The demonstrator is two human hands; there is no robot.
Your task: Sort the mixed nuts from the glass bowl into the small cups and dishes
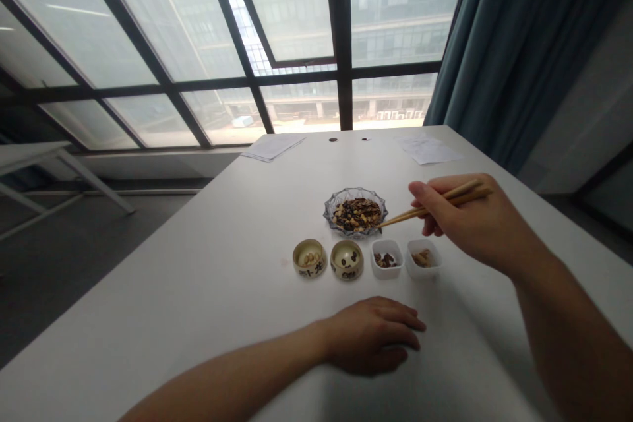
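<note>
My right hand [459, 217] grips a pair of wooden chopsticks [415, 213], their tips at the right rim of a clear glass bowl [330, 216]. Mixed nuts and seeds [361, 214] fill that bowl. In front of it stand two small ceramic bowls: the left bowl [309, 270] holds a few pale nuts, the right bowl [347, 271] a few dark pieces. Beside them, one white plastic cup [386, 271] contains dark brown bits and another white cup [424, 271] light brown flakes. My left hand [373, 336] rests on the table, fingers stretched out, holding nothing.
The white table [222, 297] reaches toward large windows. Paper sheets [271, 146] lie at its far left and another paper [430, 148] at its far right. A blue curtain [514, 53] hangs at right; a second white table [34, 155] stands at left.
</note>
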